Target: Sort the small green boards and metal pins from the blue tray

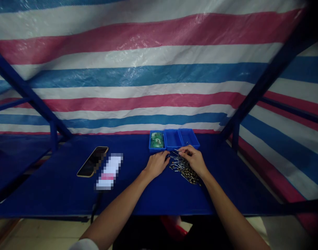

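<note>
A pile of small metal parts with thin pins [183, 168] lies on the blue table [153, 194] in front of three blue bins. My right hand [194, 160] rests over the pile, its fingers pinched on a small pin part near the bins. My left hand [156, 163] sits at the pile's left edge with its fingers curled against the parts; what it holds, if anything, is hidden. The left bin [157, 140] holds green pieces. The middle bin [173, 139] and the right bin [188, 137] look nearly bare.
A phone [92, 161] lies face up at the left of the table, with a blurred white and pink card [109, 171] beside it. Dark blue frame bars [31, 93] slant on both sides. A striped tarp [148, 69] closes the back and right.
</note>
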`<state>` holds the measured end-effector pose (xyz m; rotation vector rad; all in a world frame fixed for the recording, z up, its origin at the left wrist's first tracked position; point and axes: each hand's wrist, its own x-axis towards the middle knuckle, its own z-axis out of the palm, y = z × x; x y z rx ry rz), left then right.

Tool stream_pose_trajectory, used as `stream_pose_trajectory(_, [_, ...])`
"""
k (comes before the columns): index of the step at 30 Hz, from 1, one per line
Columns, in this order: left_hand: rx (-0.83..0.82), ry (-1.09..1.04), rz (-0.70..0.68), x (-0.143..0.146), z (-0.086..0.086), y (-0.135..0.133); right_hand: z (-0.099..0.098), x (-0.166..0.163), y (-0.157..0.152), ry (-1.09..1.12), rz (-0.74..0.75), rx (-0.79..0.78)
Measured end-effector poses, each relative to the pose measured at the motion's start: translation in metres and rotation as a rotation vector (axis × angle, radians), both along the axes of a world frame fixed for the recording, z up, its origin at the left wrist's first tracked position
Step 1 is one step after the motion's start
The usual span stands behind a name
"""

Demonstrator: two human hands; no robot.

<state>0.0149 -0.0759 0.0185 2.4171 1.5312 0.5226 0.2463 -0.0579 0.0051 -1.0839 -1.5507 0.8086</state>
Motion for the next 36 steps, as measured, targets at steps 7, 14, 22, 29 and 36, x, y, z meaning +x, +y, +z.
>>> stream_pose_trajectory(7, [-0.001, 0.006, 0.017, 0.0, -0.002, -0.001, -0.005, 0.002, 0.005, 0.146, -0.125, -0.077])
stream_pose_trajectory(14, [0.023, 0.02, 0.027, 0.0, -0.002, -0.002, -0.01, 0.011, 0.007, 0.113, -0.307, -0.037])
stream_pose_trajectory(22, [0.012, 0.058, 0.139, -0.001, -0.003, -0.002, -0.008, 0.012, 0.006, -0.111, -0.495, 0.077])
stream_pose_trajectory(29, [0.021, 0.062, 0.061, -0.002, -0.003, -0.002, -0.009, 0.014, 0.01, -0.11, -0.525, 0.063])
stream_pose_trajectory(36, [0.019, 0.065, 0.014, -0.003, -0.005, 0.0, -0.003, 0.008, 0.002, -0.198, -0.461, 0.095])
